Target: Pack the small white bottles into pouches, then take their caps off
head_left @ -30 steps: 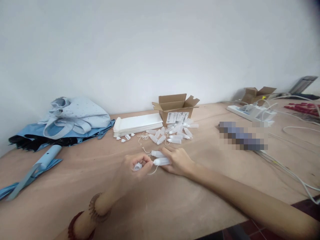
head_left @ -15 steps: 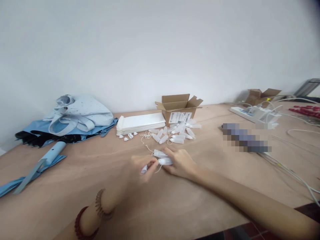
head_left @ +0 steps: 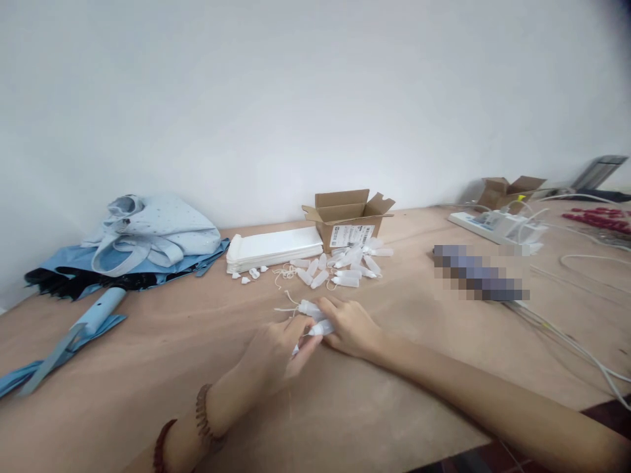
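Observation:
My right hand (head_left: pixel 353 328) is closed around two small translucent plastic bottles, one above the other. The upper bottle (head_left: pixel 309 309) has a thin cord at its neck; the lower bottle (head_left: pixel 323 327) points its narrow end left. My left hand (head_left: pixel 283 341) has its fingers curled at that narrow end, touching it. A small white piece (head_left: pixel 296 350), perhaps a cap, pokes out beneath the left fingers. Beyond my hands lies a pile of similar bottles (head_left: pixel 346 281), some with cords. Several small white caps (head_left: pixel 245 280) sit to their left.
Behind the pile stand an open cardboard box (head_left: pixel 340 235) and a stack of flat white packets (head_left: pixel 276 246). A pale bag (head_left: pixel 162 226) and blue umbrella (head_left: pixel 101 310) lie left. To the right are a pixelated object (head_left: pixel 478 272), a power strip (head_left: pixel 493 226) and white cables.
My left hand has moved slightly right and closer to my right hand, its fingers now overlapping the lower bottle's tip. The whole view has shifted a little.

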Tool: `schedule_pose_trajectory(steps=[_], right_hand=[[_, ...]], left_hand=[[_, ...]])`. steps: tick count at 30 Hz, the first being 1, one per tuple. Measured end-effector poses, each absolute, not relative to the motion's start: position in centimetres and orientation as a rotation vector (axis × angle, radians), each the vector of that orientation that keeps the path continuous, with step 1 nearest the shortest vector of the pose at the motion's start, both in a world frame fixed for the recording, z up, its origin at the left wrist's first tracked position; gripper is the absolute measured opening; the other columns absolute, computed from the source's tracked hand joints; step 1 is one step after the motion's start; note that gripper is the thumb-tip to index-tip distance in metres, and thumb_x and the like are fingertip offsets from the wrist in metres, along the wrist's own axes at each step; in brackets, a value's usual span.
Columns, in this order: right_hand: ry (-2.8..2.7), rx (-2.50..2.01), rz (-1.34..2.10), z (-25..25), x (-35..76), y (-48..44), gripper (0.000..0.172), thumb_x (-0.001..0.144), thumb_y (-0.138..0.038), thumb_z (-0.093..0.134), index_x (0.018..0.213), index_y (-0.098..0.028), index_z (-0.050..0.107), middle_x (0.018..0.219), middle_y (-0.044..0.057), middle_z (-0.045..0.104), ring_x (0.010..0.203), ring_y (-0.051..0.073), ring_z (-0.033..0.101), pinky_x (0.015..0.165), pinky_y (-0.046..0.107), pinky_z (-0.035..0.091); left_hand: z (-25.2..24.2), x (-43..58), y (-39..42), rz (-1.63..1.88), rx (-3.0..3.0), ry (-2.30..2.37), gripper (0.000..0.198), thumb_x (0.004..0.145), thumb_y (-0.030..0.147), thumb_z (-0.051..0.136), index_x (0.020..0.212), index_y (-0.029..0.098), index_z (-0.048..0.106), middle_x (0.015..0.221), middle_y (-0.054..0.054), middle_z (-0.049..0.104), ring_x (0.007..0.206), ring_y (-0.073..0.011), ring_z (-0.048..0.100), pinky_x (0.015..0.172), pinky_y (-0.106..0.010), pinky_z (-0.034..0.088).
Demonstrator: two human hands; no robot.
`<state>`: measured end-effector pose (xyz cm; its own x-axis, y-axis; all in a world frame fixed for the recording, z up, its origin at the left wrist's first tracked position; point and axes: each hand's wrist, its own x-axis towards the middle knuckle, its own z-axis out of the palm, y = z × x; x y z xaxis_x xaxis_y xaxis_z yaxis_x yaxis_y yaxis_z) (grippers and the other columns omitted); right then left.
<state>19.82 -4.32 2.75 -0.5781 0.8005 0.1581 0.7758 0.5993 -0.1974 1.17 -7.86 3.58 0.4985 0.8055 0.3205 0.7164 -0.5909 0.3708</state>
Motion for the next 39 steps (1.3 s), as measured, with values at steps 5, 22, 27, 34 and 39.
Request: schedule_pose_trajectory(steps=[5,22,27,34,39], right_hand=[[-2.591,-1.317,0.134,2.6,19.7,-4.1,0.019,0.080,-0.026,0.049,0.097,-0.017,0.048,0.094,0.008,0.064,0.080,0.021,0.060,0.059,0.027,0.031],[-2.597,-1.270,0.084,2.7,19.7,-4.2,0.026,0.078,-0.025,0.052,0.103,-0.016,0.050,0.095,0.008,0.065,0.084,0.022,0.061,0.060,0.027,0.034],[-2.606,-1.308,0.068,2.8,19.5,-4.3,0.024,0.078,-0.028,0.053,0.098,-0.016,0.050,0.092,0.009,0.065,0.082,0.022,0.061,0.058,0.027,0.034],[-2.616,-1.339,0.062,2.8,19.4,-4.4,0.026,0.077,-0.025,0.053,0.100,-0.015,0.049,0.095,0.009,0.064,0.083,0.023,0.062,0.059,0.027,0.036],[-2.609,-1.366,0.051,2.8,19.4,-4.4,0.025,0.077,-0.027,0.052,0.099,-0.015,0.050,0.095,0.010,0.065,0.080,0.023,0.062,0.059,0.028,0.037]], left_hand=[[3.7,2.5,-8.7,0.768,2.245,1.387,0.037,0.090,0.041,0.039,0.066,0.018,0.054,0.055,0.000,0.050,0.051,-0.0118,0.045,0.052,-0.025,0.029],[6.0,1.9,-7.8,0.296,1.071,1.008,0.056,0.081,0.065,0.042,0.075,0.012,0.060,0.049,0.007,0.036,0.035,-0.0026,0.021,0.037,-0.020,0.013],[6.2,1.2,-7.4,0.403,1.544,1.222,0.051,0.076,0.064,0.051,0.070,0.014,0.062,0.049,0.004,0.048,0.039,-0.0056,0.035,0.040,-0.019,0.024],[5.6,1.4,-7.3,0.356,1.308,1.165,0.047,0.080,0.060,0.047,0.074,0.015,0.059,0.055,0.004,0.047,0.039,-0.0047,0.028,0.037,-0.018,0.020],[5.7,1.3,-7.4,0.405,1.343,1.217,0.048,0.074,0.063,0.055,0.068,0.016,0.053,0.058,0.004,0.047,0.041,-0.0038,0.029,0.037,-0.017,0.021]])
